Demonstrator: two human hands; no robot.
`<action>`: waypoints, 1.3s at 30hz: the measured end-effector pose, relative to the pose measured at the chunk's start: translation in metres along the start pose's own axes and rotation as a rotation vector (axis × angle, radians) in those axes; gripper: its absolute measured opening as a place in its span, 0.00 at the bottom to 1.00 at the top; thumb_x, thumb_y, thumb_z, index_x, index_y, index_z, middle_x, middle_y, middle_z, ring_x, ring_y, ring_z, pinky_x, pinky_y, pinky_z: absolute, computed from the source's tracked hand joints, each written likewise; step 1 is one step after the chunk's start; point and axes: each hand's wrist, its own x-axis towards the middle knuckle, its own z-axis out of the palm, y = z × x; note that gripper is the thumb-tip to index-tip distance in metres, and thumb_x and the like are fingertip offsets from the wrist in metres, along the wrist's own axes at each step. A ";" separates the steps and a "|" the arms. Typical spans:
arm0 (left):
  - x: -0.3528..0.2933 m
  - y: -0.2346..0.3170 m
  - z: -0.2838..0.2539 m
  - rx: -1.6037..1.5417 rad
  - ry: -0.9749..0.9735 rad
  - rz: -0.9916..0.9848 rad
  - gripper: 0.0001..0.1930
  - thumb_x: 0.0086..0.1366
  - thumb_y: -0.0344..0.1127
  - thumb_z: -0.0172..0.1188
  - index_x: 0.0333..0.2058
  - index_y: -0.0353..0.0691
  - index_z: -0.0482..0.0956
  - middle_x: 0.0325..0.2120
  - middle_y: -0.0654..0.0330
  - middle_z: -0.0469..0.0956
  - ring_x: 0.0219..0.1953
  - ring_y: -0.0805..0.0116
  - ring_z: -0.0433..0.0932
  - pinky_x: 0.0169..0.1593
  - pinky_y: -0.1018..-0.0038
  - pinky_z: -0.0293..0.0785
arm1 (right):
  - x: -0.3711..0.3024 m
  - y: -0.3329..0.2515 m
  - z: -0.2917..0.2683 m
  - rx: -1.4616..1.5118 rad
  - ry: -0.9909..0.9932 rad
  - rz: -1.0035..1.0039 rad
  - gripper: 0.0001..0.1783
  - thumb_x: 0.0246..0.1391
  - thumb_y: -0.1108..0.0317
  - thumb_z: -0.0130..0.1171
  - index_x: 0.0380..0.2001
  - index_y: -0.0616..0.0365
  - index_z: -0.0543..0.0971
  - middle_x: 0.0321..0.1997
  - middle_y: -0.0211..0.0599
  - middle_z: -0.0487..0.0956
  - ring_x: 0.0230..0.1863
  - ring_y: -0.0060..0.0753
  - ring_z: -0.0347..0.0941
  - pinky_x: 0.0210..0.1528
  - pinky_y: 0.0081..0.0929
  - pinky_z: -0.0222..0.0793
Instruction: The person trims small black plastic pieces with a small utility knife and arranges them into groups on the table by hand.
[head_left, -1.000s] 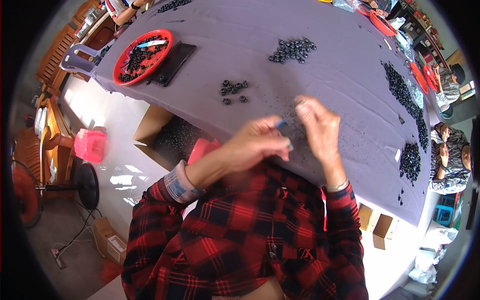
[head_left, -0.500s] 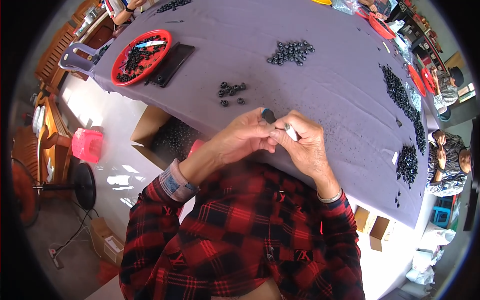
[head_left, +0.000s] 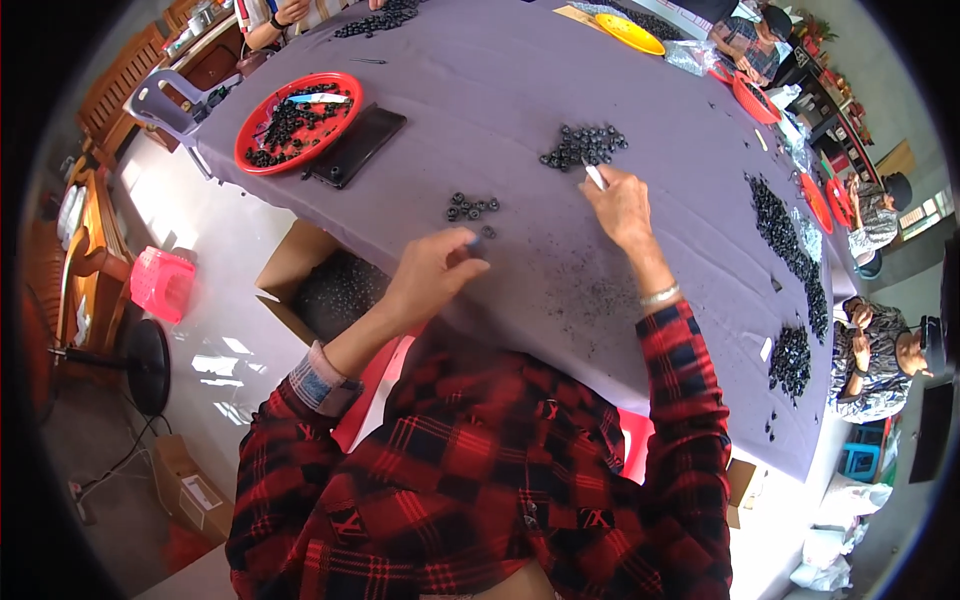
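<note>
- Nearest, well to the right of and closer than the red round tray, the left hand is open, thumb and forefinger parted, a blue band on the forefinger; it is blurred.
- Just beyond its fingertips, also right of the tray, sits a single round black bead-like piece.
- Dark crumbs are scattered over the purple-grey tablecloth, far to the tray's right and nearer than it.
- Below the tray, beside the table, stands an open cardboard box of small dark pieces; a pink plastic stool is on the floor to the tray's lower left.
- A small cluster of bead-like pieces lies right of the tray and slightly nearer.
- Farther right of the tray, the right hand grips a slim white-handled tool, aimed at a larger cluster of bead-like pieces; whether the tip touches them I cannot tell.
- A black flat slab lies close against the tray's right side.
- The tray itself holds many black pieces and a blue-and-white implement.
- Across the table, far right of the tray, are long heaps of black pieces.
- A yellow tray lies beyond and well right of the red one.
</note>
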 end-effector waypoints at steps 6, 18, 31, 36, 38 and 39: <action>0.019 -0.019 0.010 0.219 0.189 0.179 0.11 0.52 0.26 0.65 0.34 0.34 0.74 0.25 0.57 0.70 0.24 0.63 0.73 0.30 0.69 0.69 | 0.044 -0.003 0.026 -0.184 -0.140 0.143 0.15 0.48 0.53 0.64 0.36 0.49 0.81 0.38 0.41 0.81 0.43 0.47 0.77 0.46 0.42 0.73; 0.013 -0.010 0.018 0.057 0.255 0.179 0.11 0.57 0.29 0.63 0.37 0.35 0.71 0.23 0.60 0.72 0.24 0.68 0.72 0.27 0.73 0.67 | 0.016 -0.014 0.015 0.097 0.013 0.064 0.12 0.39 0.64 0.64 0.31 0.53 0.80 0.30 0.44 0.81 0.38 0.51 0.77 0.41 0.41 0.72; -0.003 0.058 0.045 -1.135 -0.474 -0.321 0.13 0.68 0.35 0.54 0.49 0.44 0.68 0.38 0.62 0.75 0.38 0.71 0.77 0.35 0.74 0.75 | -0.132 -0.065 -0.056 0.699 -0.025 -0.326 0.12 0.43 0.79 0.63 0.34 0.59 0.77 0.29 0.35 0.75 0.29 0.29 0.74 0.31 0.25 0.70; -0.004 0.060 0.051 -1.270 -0.529 -0.370 0.15 0.64 0.34 0.59 0.48 0.47 0.69 0.38 0.63 0.75 0.37 0.73 0.76 0.37 0.75 0.76 | -0.143 -0.067 -0.061 0.775 -0.004 -0.321 0.14 0.44 0.79 0.65 0.37 0.59 0.77 0.32 0.33 0.76 0.31 0.27 0.75 0.32 0.25 0.71; -0.005 0.065 0.052 -1.300 -0.526 -0.412 0.15 0.64 0.33 0.60 0.48 0.47 0.69 0.37 0.63 0.76 0.36 0.74 0.76 0.37 0.75 0.76 | -0.145 -0.068 -0.063 0.757 0.001 -0.310 0.14 0.44 0.79 0.65 0.37 0.59 0.77 0.32 0.33 0.76 0.31 0.27 0.75 0.32 0.25 0.71; -0.007 0.066 0.053 -1.333 -0.507 -0.455 0.16 0.63 0.32 0.61 0.48 0.47 0.69 0.36 0.63 0.76 0.35 0.74 0.76 0.37 0.76 0.76 | -0.147 -0.068 -0.064 0.742 -0.007 -0.304 0.15 0.44 0.79 0.65 0.37 0.58 0.77 0.33 0.33 0.76 0.32 0.27 0.75 0.33 0.25 0.71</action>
